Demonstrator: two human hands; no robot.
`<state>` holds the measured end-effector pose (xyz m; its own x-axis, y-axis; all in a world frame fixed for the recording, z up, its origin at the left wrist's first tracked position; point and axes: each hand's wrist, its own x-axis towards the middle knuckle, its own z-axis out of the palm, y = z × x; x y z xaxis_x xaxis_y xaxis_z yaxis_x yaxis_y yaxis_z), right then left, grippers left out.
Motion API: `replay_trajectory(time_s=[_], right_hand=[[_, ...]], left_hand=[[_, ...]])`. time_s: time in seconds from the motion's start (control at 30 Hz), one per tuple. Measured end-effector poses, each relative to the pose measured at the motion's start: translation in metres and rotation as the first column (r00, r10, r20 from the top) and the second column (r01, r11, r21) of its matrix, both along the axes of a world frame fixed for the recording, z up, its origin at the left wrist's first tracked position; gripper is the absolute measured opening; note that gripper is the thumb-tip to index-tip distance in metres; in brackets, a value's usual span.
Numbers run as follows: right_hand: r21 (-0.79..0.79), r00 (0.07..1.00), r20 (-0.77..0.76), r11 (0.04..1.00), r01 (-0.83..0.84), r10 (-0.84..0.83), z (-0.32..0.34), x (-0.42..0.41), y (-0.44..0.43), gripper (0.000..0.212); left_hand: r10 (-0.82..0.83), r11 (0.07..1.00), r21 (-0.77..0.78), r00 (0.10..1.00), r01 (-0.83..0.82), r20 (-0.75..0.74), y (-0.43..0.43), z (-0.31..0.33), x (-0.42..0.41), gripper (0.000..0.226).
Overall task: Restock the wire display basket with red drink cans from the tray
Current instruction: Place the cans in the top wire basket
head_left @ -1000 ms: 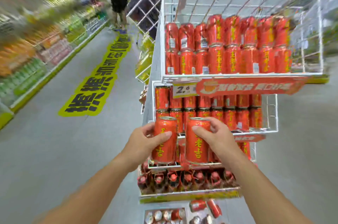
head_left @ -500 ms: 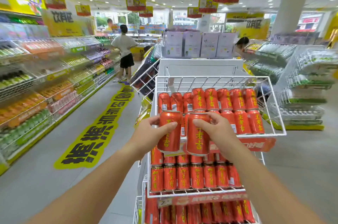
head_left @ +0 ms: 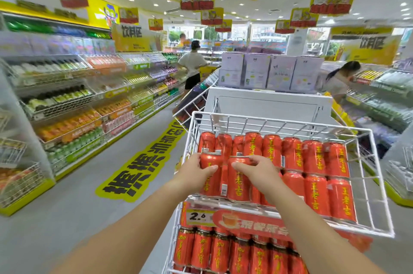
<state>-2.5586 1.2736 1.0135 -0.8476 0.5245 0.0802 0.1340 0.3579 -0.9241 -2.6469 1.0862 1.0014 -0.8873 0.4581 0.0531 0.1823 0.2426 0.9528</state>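
Observation:
The white wire display basket (head_left: 377, 186) is the top tier of a rack and holds two stacked rows of red drink cans (head_left: 312, 157) with yellow characters. My left hand (head_left: 194, 172) grips one red can (head_left: 210, 175) upright at the basket's front left corner. My right hand (head_left: 257, 172) grips a second red can (head_left: 238, 184) right beside it. Both cans are inside the basket, in front of the back rows. The tray is out of view.
A red price strip (head_left: 241, 220) hangs under the basket, above a lower tier of red cans (head_left: 223, 253). Drink shelves (head_left: 73, 103) line the aisle on the left. A person (head_left: 192, 68) stands far down the aisle; another (head_left: 339, 81) bends at the right shelves.
Both hands have lifted their cans from the lower tiers up over the front rim and into the top basket. The view has tilted upward.

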Motion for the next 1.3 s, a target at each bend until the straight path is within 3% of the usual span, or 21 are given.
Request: replay_trajectory(time_s=[0.17,0.47,0.77,1.13,1.3], right_hand=[[0.062,0.997,0.079,0.998,0.02,-0.025,-0.013,-0.021,0.002,0.068],[0.308,0.99,0.101,0.949,0.062,-0.097,-0.02,-0.032,-0.012,0.027],[0.511,0.948,0.254,0.859,0.036,-0.191,-0.019,-0.046,-0.019,0.049],[0.538,0.948,0.271,0.843,-0.003,-0.17,-0.03,-0.058,-0.025,0.048],[0.57,0.971,0.188,0.821,0.016,-0.15,-0.038,-0.051,-0.03,0.048]], left_hand=[[0.067,0.991,-0.116,0.997,-0.063,0.037,0.01,-0.016,-0.02,0.031],[0.043,0.952,-0.3,0.998,-0.056,-0.048,0.024,-0.023,-0.042,0.034],[0.02,0.877,-0.473,0.989,-0.089,-0.149,0.036,-0.033,-0.05,0.039],[0.009,0.912,-0.407,0.995,-0.049,-0.1,0.04,-0.041,-0.054,0.037],[0.019,0.926,-0.374,0.997,-0.044,-0.071,0.038,-0.04,-0.048,0.04]])
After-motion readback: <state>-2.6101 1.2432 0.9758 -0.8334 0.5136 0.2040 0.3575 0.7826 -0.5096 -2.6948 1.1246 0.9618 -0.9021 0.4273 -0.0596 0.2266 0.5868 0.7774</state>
